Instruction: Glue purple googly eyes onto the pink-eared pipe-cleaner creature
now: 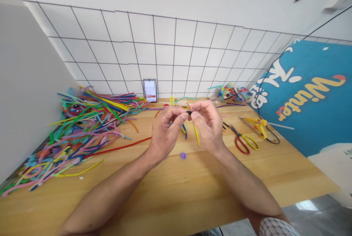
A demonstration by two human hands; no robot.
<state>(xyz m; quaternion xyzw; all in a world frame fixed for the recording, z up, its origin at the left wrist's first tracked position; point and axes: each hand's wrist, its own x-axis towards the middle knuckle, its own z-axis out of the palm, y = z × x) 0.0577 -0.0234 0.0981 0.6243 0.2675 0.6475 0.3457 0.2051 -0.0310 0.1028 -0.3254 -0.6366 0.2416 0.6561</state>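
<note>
My left hand and my right hand meet above the middle of the wooden table. Thumb and fingers of both are pinched together on a small dark piece, mostly hidden by the fingertips, so its exact kind does not show. Below and between the hands lie a yellow pipe cleaner and a blue pipe cleaner, each partly covered. A small purple round piece rests on the wood nearer to me.
A heap of colourful pipe cleaners spreads over the left side. At right lie scissors with red and yellow handles and a yellow glue gun. A phone leans against the wire grid. Bagged colourful bits sit behind.
</note>
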